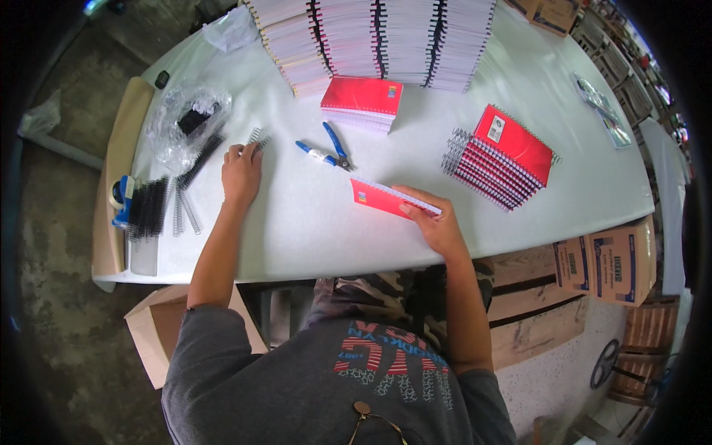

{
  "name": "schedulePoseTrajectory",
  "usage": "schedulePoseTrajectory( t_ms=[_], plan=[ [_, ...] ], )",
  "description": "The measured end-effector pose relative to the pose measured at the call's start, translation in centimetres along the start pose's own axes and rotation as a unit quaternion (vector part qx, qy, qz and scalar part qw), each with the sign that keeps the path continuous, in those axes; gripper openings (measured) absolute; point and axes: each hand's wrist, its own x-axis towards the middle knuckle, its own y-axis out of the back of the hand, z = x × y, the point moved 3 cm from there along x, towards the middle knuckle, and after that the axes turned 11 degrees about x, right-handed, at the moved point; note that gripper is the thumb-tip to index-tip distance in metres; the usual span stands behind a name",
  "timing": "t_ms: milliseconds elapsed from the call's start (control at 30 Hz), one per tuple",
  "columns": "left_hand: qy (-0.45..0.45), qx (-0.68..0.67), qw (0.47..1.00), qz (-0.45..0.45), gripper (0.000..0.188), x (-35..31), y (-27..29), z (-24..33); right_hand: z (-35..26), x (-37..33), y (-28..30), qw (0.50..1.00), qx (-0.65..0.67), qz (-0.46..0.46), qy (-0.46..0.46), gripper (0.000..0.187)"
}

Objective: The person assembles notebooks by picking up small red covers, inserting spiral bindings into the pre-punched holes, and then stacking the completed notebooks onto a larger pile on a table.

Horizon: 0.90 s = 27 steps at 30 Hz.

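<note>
My right hand point(437, 225) grips a red-covered notebook point(382, 199) by its right end, thumb on the cover. It is tilted above the table, its page edge showing along the top. My left hand point(242, 176) is closed at the fingertips on a wire spiral coil point(257, 138), which sticks out past the fingers. Between the hands lie blue-handled cutting pliers point(331, 152), handles spread. Behind them sits a stack of red-covered notebooks point(361, 95) with no coil visible on it. To the right, a pile of red notebooks point(512, 152) has wire coils along the edges.
Tall stacks of spiral-bound books point(371, 41) stand at the back of the white table point(297, 230). At left are a clear plastic bag point(174, 137), bundled dark coils point(148, 208) and a blue tape dispenser point(122, 200). Cardboard boxes point(615, 263) stand low at right.
</note>
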Motion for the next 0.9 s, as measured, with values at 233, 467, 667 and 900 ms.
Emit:
schedulePoseTrajectory(
  t_ms=[233, 467, 667, 900],
  plan=[
    [0.03, 0.098, 0.992, 0.075, 0.024, 0.3, 4.1, -4.9, -0.3, -0.1, -0.5, 1.0, -0.018, 0.0, 0.014, 0.028],
    [0.072, 0.016, 0.997, 0.016, 0.026, 3.1, 7.4, -4.5, -0.1, -0.3, -0.3, 1.0, -0.007, 0.009, 0.012, 0.028],
    [-0.083, -0.438, 0.862, -0.24, 0.032, -2.6, 7.9, 7.5, 0.2, -0.3, -0.1, 1.0, 0.0, 0.022, 0.002, 0.028],
    [-0.094, -0.508, 0.787, -0.337, 0.043, -4.6, 8.3, 12.4, 0.1, -0.3, -0.4, 1.0, 0.005, 0.02, 0.012, 0.029]
  ],
)
